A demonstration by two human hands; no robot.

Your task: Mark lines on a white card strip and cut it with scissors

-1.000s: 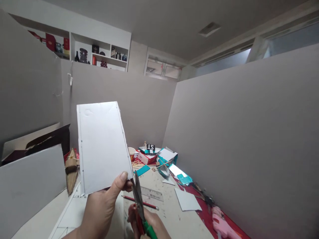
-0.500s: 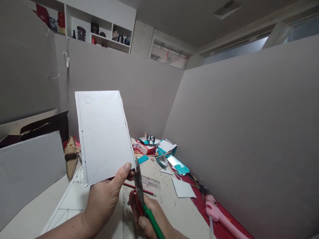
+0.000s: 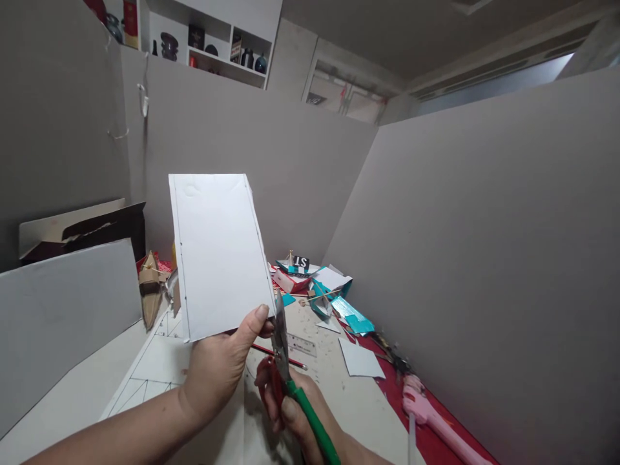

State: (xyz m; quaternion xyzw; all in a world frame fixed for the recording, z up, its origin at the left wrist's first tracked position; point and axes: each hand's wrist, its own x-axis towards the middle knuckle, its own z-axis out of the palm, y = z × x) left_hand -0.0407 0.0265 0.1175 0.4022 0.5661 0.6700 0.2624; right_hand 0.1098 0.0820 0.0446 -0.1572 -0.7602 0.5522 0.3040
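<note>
My left hand (image 3: 223, 368) grips the lower edge of a white cardboard sheet (image 3: 220, 252), thumb on its face. The sheet stands tilted upright, with pencil lines near its left and right edges. In my right hand (image 3: 300, 407) are scissors (image 3: 281, 342) with one green handle and one red handle. Their blades point upward beside the sheet's lower right edge, close to my left thumb. Whether the blades touch the card cannot be made out. Below lie a clear ruler (image 3: 301, 345) and a red-and-black pencil (image 3: 278, 355), partly hidden by my hands.
A drawn plan sheet (image 3: 150, 368) lies at left, with a brown cardboard boat (image 3: 151, 290) beyond it. Teal and white card models (image 3: 334, 284) crowd the back. A loose white card piece (image 3: 361, 358) and a pink glue gun (image 3: 421, 407) lie at right. Grey partitions (image 3: 465, 226) enclose the table.
The view has shifted, so the surroundings, hands and sheet appear farther right and slightly higher. My left hand still holds the sheet, and the scissors stay beside its lower right edge.
</note>
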